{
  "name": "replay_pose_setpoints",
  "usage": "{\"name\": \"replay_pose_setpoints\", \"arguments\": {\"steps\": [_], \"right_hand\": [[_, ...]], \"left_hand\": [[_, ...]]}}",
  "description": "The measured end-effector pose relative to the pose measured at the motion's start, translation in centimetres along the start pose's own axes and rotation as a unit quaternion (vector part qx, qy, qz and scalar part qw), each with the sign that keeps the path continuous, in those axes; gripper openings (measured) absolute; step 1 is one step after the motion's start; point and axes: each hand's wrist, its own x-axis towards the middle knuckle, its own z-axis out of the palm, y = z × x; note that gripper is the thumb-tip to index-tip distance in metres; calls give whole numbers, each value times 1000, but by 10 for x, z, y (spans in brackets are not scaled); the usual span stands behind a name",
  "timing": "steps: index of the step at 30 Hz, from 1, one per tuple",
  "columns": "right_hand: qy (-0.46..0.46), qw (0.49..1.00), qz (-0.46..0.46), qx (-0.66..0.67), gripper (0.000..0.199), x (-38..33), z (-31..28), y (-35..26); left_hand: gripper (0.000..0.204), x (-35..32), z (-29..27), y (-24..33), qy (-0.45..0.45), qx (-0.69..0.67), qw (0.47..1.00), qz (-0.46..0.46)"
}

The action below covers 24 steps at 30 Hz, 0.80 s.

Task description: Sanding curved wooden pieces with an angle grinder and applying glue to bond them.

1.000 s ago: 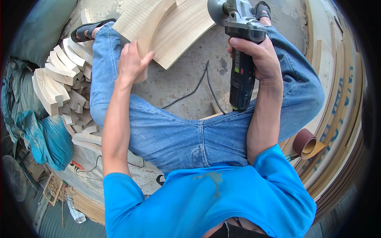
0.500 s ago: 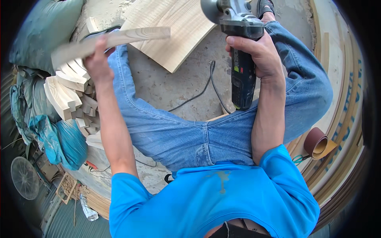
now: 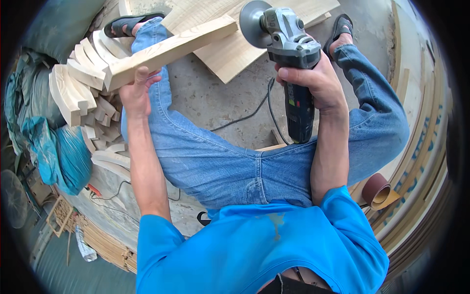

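Note:
A pale, slightly curved wooden piece [image 3: 171,48] rests in my left hand [image 3: 137,93], its far end slanting up to the right over a wide board. My thumb shows against its near side; the fingers behind are partly hidden. My right hand [image 3: 320,81] is wrapped round the body of an angle grinder [image 3: 293,54], held upright. The round disc [image 3: 254,24] on the grinder's head faces left, a short gap from the end of the wooden piece. The grinder's lower end sits by my right thigh.
Stacked curved wooden pieces [image 3: 73,95] lie at the left, beside blue plastic bags [image 3: 68,159]. A wide board [image 3: 230,63] lies ahead between my feet. A black cable [image 3: 245,116] crosses the concrete floor. At the right are a sandpaper roll [image 3: 377,191] and long wooden strips [image 3: 416,161].
The wooden piece has turned, its right end now higher and nearer the disc. The grinder has shifted slightly left and down. My left hand has moved lower and to the right.

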Motion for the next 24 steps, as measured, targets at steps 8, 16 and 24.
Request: {"name": "replay_pose_setpoints", "arguments": {"steps": [8,16,24], "right_hand": [[-111,993,26,-7,72,3,40,4],[-222,973,35,-45,76,18,93,8],[-271,959,17,-85,82,25,129,4]], "left_hand": [[53,-25,-43,12,-29,75,994,75],[48,-41,-35,0,-31,98,990,93],[45,-45,-31,7,6,249,953,171]]}}
